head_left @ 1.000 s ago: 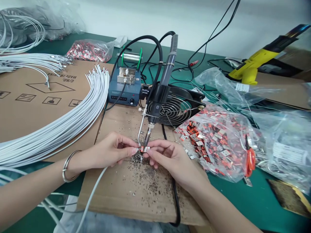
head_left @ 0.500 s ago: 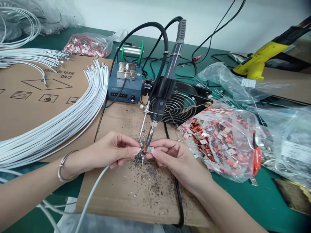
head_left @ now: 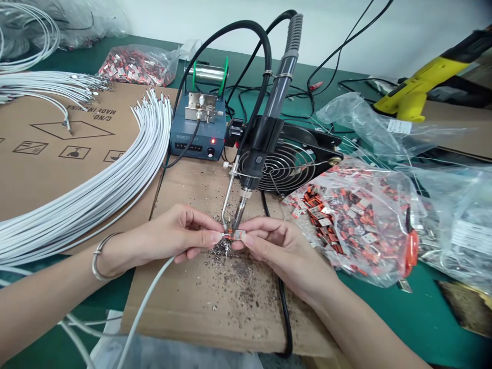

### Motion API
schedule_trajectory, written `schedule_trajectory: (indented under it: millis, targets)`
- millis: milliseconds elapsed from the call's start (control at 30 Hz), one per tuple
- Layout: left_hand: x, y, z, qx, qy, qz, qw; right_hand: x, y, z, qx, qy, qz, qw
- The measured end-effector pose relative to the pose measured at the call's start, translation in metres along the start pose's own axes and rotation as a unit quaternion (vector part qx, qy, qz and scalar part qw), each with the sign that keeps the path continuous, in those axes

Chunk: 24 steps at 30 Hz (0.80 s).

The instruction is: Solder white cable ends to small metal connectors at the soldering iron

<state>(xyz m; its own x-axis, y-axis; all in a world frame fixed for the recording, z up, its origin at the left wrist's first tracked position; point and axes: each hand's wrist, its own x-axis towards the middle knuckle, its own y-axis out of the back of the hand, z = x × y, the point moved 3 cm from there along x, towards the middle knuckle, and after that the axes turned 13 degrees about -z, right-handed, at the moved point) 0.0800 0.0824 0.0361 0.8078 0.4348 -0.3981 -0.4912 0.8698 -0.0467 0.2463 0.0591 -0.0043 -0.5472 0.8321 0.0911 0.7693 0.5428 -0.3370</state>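
Left hand (head_left: 172,236) is pinching thin white cable (head_left: 144,307), limp; right hand (head_left: 277,246) is gripping tiny orange-and-metal connector (head_left: 235,234) by its edges under fixed soldering iron's (head_left: 265,138) tip. Likely light, fiddly.

On the brown cardboard sheet (head_left: 57,154) at the left of the frame, printed upside down to the viewer — "C/NO." and "MADE IN CHINA". Below these words stand a diamond outline and a row of boxed handling symbols. The blue soldering station (head_left: 198,136) at upper centre carries a pale model marking on its front — too blurred to read.
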Motion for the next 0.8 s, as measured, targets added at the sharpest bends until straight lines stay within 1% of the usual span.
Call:
schedule_trajectory:
  millis: [133,300,567,667,800]
  targets:
    - [0.0005,0.0004,-0.0015,-0.003,-0.011,0.004,1.000,0.0006,-0.0001,-0.0002,-0.006,-0.004,0.007,1.000]
    - [0.0010,0.0007,-0.0024,-0.001,-0.008,0.009,1.000,0.0005,0.0004,0.0000,-0.005,-0.004,0.008,1.000]
    - [0.0001,-0.0003,-0.0004,-0.020,-0.010,-0.007,1.000,-0.0015,0.0002,-0.0007,-0.005,-0.002,-0.003,1.000]
    - [0.0005,0.0002,-0.0012,-0.028,0.003,0.000,1.000,-0.0017,0.0001,-0.0005,-0.001,-0.004,-0.003,1.000]
    - [0.0018,0.0011,-0.0028,0.010,0.029,0.032,0.999,-0.0001,-0.0011,0.0007,-0.001,0.001,0.017,1.000]
